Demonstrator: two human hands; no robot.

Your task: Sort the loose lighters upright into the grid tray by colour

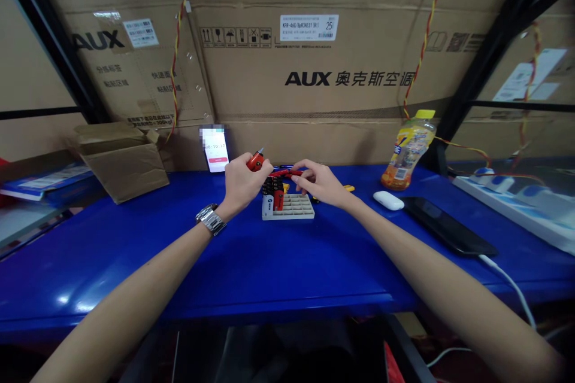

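Observation:
My left hand (245, 182), with a metal watch (210, 219) on its wrist, is closed around a red lighter (256, 161) with dark markings and a bright tip. My right hand (317, 181) pinches a slim red lighter (295, 173) behind the tray; the fingers partly cover it. Between and below both hands sits a pale slotted tray (299, 214). Its left slots hold several black-topped lighters (272, 185), and a red body (278, 200) shows at the front. Other red, blue and yellow pieces lie behind the tray, largely hidden by the hands.
A phone with a timer (216, 149) leans on the big cardboard box (251, 90) at the back. An open carton (123, 167) stands left. At right are a drink bottle (406, 152), a white earbud case (389, 200), a black phone (449, 227) with cable and a power strip (516, 206).

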